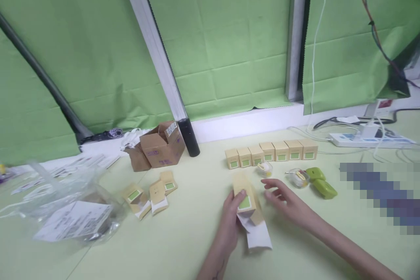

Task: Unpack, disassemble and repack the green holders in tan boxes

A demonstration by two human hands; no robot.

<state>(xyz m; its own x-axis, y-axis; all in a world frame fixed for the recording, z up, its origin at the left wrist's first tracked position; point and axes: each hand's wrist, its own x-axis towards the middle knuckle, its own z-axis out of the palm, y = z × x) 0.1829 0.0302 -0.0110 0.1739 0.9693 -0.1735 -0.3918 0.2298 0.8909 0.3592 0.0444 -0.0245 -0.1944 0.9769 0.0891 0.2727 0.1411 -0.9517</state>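
Observation:
My left hand (232, 214) grips a small tan cardboard box (242, 186) with a green label, its thumb across the front. White flaps hang from the box's near end, which is unfolded. To the right of it, my right hand (282, 199) is held in the air with fingers apart and slightly curled, touching nothing. Just beyond that hand lie a small clear round item with yellow parts (264, 168) and a similar clear item (299, 178). Beside the latter are two green plastic pieces (323, 187).
Several closed tan boxes (281, 152) stand in a row at the back. Flattened boxes (158, 194) lie to the left, near a clear plastic bag (78, 214). Behind them are an open brown carton (164, 146) and a black cylinder (189, 138). A power strip (370, 140) with cables sits at the right.

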